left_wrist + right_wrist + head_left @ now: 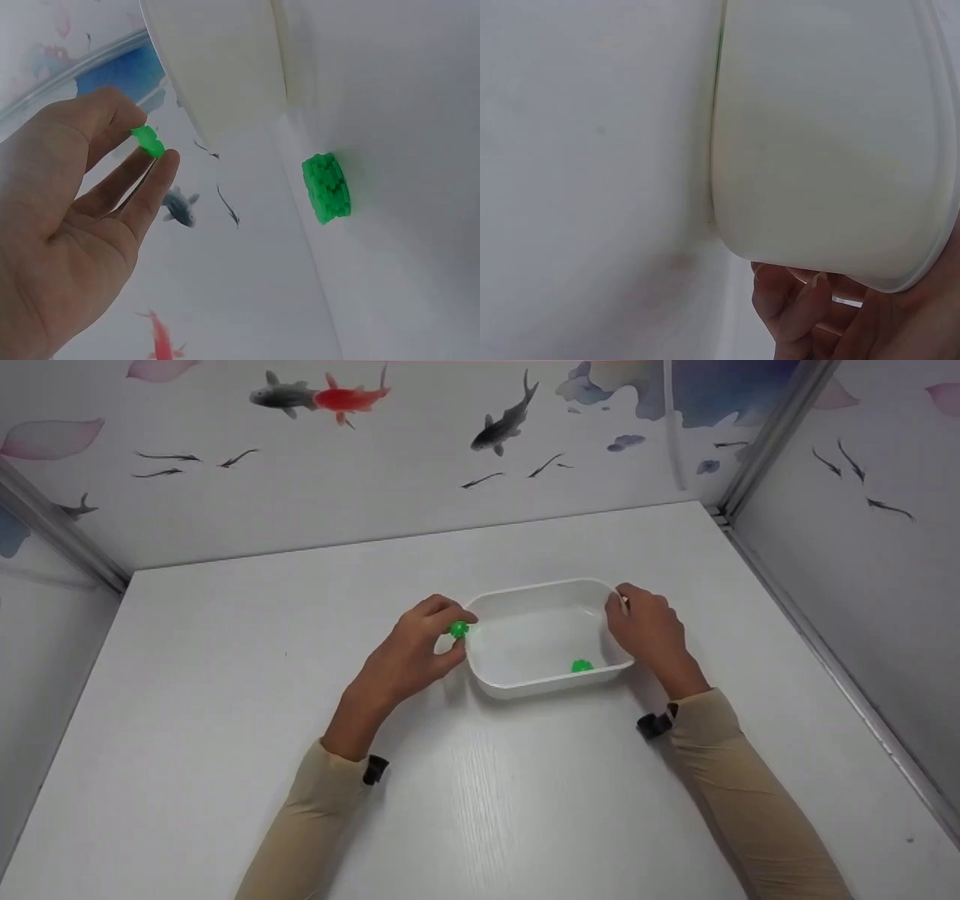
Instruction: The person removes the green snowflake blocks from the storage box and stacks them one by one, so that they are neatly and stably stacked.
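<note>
My left hand point(411, 649) is beside the left end of a white rectangular plastic tub point(551, 684), pinching a small green scalloped disc point(148, 141) between thumb and fingertips. At the tub's opposite end, my right hand point(651, 626) grips the rim, and in the right wrist view its fingers point(802, 307) curl at the outer wall. Inside the tub, another green scalloped piece point(582, 666) lies by the near wall. A short stack of green scalloped discs point(326, 189) stands on the table near the tub in the left wrist view; the left hand hides it in the head view.
The tub stands on a white table point(480, 802). Behind it rises a white panel point(360, 502) painted with fish, and a similar panel point(862, 577) with a metal rail closes the right side. Each sleeve cuff carries a small black device point(376, 769).
</note>
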Motion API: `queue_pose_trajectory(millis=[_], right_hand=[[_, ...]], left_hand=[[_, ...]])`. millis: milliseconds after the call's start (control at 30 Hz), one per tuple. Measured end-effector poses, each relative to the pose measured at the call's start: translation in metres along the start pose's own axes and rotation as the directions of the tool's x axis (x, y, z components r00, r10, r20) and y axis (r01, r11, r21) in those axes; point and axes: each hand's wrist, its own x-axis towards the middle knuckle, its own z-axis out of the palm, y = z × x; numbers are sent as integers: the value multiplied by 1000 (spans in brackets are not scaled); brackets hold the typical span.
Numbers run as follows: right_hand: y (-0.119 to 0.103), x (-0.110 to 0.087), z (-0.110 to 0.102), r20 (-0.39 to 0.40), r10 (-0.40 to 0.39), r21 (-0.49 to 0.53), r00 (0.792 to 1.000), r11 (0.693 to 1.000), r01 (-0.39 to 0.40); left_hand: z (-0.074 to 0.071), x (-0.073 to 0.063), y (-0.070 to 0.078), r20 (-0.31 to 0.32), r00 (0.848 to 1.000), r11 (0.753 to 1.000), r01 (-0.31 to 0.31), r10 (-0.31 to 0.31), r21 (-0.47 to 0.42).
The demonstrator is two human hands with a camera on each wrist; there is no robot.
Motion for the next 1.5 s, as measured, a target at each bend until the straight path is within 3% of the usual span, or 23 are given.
queue_pose_trajectory(millis=[567, 1133, 1500], right_hand=[[-2, -1, 2, -16, -11, 12, 1000, 1000, 12], [0, 1, 1, 1, 13, 14, 1000, 1000, -13], [1, 2, 3, -13, 1, 2, 1000, 1000, -1]], left_hand=[[-7, -21, -19, 7, 1000, 999, 30, -31, 14], [-4, -32, -37, 50, 984, 985, 172, -172, -3], [-5, -36, -44, 97, 970, 975, 224, -224, 15]])
